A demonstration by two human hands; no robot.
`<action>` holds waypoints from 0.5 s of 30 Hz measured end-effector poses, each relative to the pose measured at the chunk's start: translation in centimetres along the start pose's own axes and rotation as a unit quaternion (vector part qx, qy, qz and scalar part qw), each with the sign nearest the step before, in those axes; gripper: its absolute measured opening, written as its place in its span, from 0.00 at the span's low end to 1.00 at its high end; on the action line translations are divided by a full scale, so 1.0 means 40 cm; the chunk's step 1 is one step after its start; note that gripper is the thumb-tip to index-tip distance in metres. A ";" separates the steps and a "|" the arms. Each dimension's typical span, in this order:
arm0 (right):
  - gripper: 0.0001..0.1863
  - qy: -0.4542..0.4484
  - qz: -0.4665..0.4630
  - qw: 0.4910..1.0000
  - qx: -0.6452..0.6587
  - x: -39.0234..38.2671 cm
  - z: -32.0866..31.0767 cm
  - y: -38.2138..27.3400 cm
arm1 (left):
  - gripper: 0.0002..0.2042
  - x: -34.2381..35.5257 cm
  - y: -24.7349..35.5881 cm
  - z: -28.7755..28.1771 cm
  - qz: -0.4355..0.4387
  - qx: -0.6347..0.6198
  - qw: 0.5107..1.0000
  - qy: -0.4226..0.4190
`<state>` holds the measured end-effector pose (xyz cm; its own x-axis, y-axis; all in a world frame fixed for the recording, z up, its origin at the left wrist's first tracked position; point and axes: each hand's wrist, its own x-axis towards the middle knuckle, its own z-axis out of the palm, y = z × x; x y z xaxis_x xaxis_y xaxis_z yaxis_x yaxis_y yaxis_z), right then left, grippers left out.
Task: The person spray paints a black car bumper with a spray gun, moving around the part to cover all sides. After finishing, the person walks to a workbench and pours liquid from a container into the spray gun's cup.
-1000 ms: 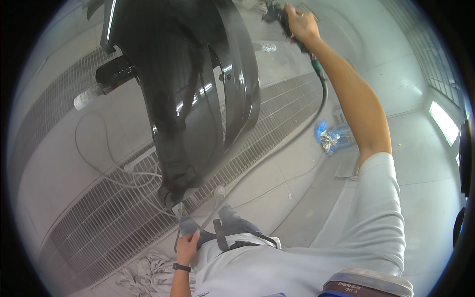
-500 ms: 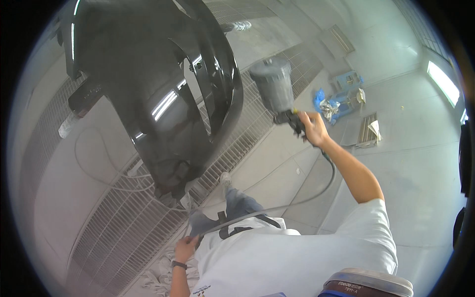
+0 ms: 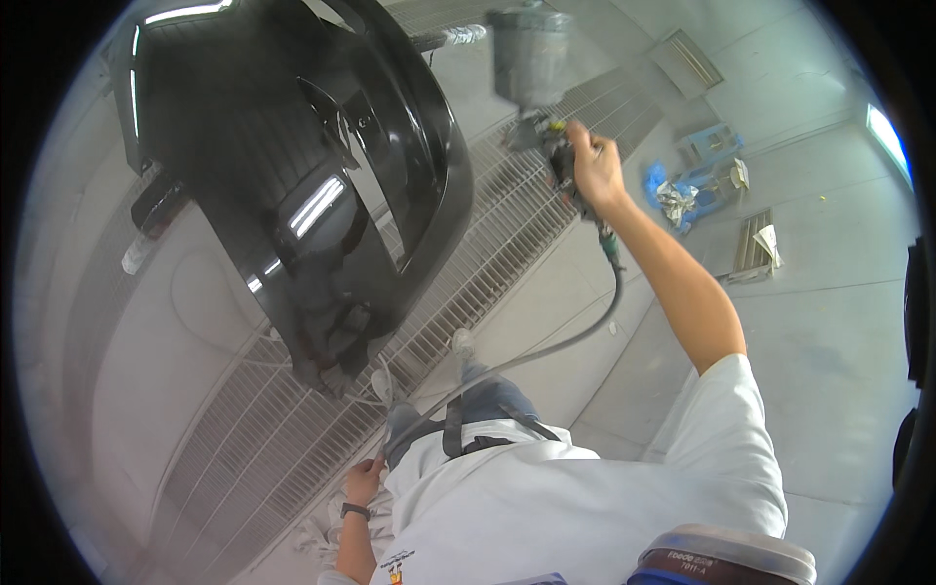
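At ten o'clock we see a glossy black panel (image 3: 234, 127) above a floor grating (image 3: 263, 439). At seven, our left hand (image 3: 365, 482) curls beside the grey hose (image 3: 561, 347); we cannot tell whether it grips. At one o'clock, apart from the panel, is the spray gun (image 3: 546, 138), cup (image 3: 529, 58) uppermost, its handle grasped in our right hand (image 3: 599, 172). Crumpled silvery wrapping (image 3: 676, 202) lies toward two.
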<state>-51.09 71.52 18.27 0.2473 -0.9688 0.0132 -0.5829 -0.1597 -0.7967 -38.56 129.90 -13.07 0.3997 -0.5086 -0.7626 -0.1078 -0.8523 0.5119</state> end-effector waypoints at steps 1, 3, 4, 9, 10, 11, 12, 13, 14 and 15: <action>0.33 0.052 -0.005 0.999 -0.006 0.029 -0.005 0.006 | 0.25 -0.001 -0.002 0.012 0.011 0.001 1.000 0.003; 0.31 0.112 0.039 0.993 0.006 0.062 -0.027 0.025 | 0.26 0.003 -0.007 0.032 0.030 0.002 0.999 0.022; 0.31 0.111 0.033 0.993 0.038 0.059 -0.040 0.039 | 0.26 0.007 -0.011 0.042 0.038 0.003 0.999 0.037; 0.30 0.033 0.041 0.984 0.169 -0.082 -0.090 0.137 | 0.27 0.001 -0.063 0.061 -0.016 -0.010 0.999 0.032; 0.31 -0.009 0.033 0.979 0.200 -0.123 -0.106 0.165 | 0.27 -0.007 -0.072 0.065 -0.005 0.002 0.999 0.048; 0.31 -0.074 -0.008 0.966 0.247 -0.156 -0.120 0.195 | 0.27 -0.013 -0.079 0.067 -0.016 0.016 0.999 0.049; 0.31 -0.068 0.028 0.969 0.236 -0.179 -0.127 0.231 | 0.27 -0.019 -0.083 0.068 -0.017 0.008 0.998 0.054; 0.31 -0.087 0.031 0.966 0.240 -0.196 -0.131 0.270 | 0.27 -0.026 -0.083 0.070 -0.040 0.000 0.998 0.046; 0.31 -0.110 0.033 0.962 0.246 -0.202 -0.135 0.313 | 0.27 -0.033 -0.077 0.075 -0.063 -0.012 0.997 0.041; 0.32 -0.093 0.049 0.964 0.245 -0.200 -0.139 0.357 | 0.27 -0.038 -0.067 0.084 -0.068 -0.010 0.997 0.047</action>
<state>-65.69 75.92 10.14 0.3707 -0.9167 -0.1493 -0.1864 0.0841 -0.9789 -41.94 132.53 -14.60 0.4922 -0.3745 -0.7858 -0.0299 -0.9095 0.4147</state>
